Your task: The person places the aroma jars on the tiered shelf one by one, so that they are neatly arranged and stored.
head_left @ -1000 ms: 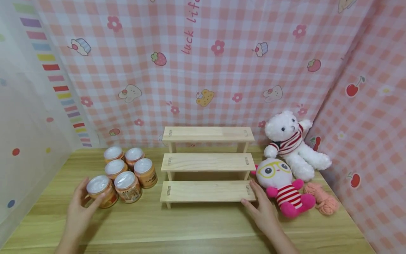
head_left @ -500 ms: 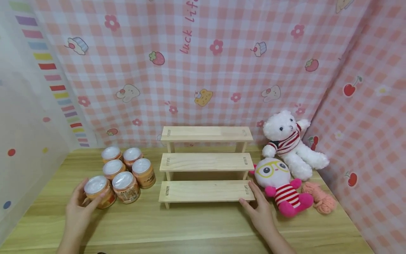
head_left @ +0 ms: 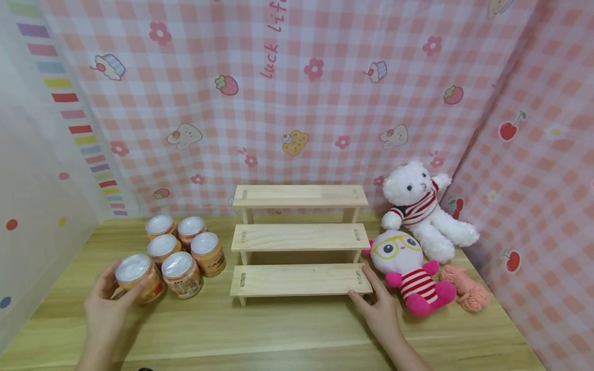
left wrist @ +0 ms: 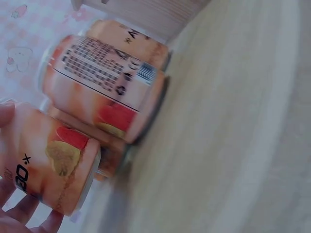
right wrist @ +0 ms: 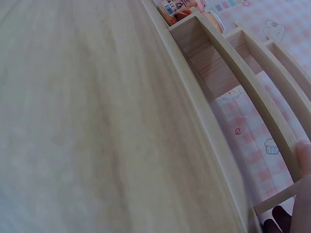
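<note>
My left hand (head_left: 108,299) grips an orange can (head_left: 147,288) with a pale lid, fingers round its far side and thumb across the front. In the left wrist view this can (left wrist: 53,158) is tilted, its bottom edge clear of the table. Beside it stand several similar cans (head_left: 183,281), grouped at the left. A three-step wooden shelf (head_left: 297,281) stands in the middle. At the right end of its lowest step my right hand (head_left: 380,306) rests, thumb at the front edge and fingers along the side. In the right wrist view some of those fingers (right wrist: 279,221) are partly cut off.
Right of the shelf lie a pink-and-white plush doll (head_left: 415,278) and a white teddy bear (head_left: 413,206). A skein of peach yarn (head_left: 468,291) is near the table's right edge. Checked cloth (head_left: 278,103) hangs behind the table (head_left: 260,335).
My left hand has lifted the can slightly and shifted it left, away from the other cans. The right hand stays at the shelf's end. The head view has drifted a little.
</note>
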`<action>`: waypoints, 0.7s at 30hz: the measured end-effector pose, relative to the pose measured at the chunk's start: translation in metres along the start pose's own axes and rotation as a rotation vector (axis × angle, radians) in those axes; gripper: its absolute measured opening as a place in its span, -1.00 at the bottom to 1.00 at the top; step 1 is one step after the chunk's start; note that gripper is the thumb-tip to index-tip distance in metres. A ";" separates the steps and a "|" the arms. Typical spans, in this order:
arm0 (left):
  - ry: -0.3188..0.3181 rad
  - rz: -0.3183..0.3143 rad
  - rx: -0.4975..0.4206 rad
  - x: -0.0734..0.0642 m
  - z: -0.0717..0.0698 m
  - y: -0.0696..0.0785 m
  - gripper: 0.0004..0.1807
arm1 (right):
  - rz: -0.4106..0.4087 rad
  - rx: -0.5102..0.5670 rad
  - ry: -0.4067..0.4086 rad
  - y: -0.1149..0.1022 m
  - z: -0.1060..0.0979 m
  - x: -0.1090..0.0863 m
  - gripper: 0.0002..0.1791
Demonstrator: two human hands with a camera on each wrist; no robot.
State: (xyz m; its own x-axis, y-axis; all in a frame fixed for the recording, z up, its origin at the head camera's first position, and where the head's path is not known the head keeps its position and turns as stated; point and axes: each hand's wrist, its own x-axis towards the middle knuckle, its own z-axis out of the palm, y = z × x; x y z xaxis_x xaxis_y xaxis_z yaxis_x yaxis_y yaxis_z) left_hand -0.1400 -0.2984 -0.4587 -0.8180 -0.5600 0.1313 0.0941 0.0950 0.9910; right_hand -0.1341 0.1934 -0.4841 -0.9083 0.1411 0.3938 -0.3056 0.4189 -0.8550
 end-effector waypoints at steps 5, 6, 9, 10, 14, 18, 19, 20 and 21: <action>0.021 0.007 -0.013 0.000 0.002 0.019 -0.26 | 0.025 0.038 0.000 0.002 -0.001 0.001 -0.31; 0.026 0.009 -0.020 0.001 0.003 0.023 -0.26 | 0.029 0.045 0.000 0.006 0.000 0.001 -0.30; 0.039 0.020 -0.024 0.001 0.005 0.032 -0.27 | 0.033 0.057 0.005 0.018 0.001 0.002 -0.30; 0.040 0.023 -0.022 0.002 0.005 0.035 -0.27 | 0.038 0.063 0.007 0.022 0.002 0.002 -0.29; 0.035 0.031 0.004 0.003 0.006 0.045 -0.27 | 0.018 0.083 0.011 0.027 0.002 0.001 -0.30; 0.020 0.039 -0.001 0.002 0.008 0.056 -0.25 | 0.021 0.082 0.015 0.028 0.002 0.001 -0.30; 0.016 0.041 -0.009 0.002 0.008 0.059 -0.24 | 0.028 0.078 0.015 0.028 0.002 0.001 -0.29; 0.014 0.050 -0.009 0.002 0.009 0.062 -0.24 | 0.035 0.074 0.017 0.029 0.002 0.001 -0.29; 0.011 0.059 -0.011 0.001 0.009 0.065 -0.24 | 0.042 0.070 0.018 0.028 0.002 0.001 -0.29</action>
State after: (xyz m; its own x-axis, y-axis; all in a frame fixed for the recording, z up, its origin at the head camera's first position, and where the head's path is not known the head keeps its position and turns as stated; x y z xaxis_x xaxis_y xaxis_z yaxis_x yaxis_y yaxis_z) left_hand -0.1400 -0.2849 -0.3941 -0.8049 -0.5624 0.1893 0.1481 0.1185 0.9818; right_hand -0.1447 0.2036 -0.5085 -0.9158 0.1737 0.3622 -0.2869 0.3484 -0.8924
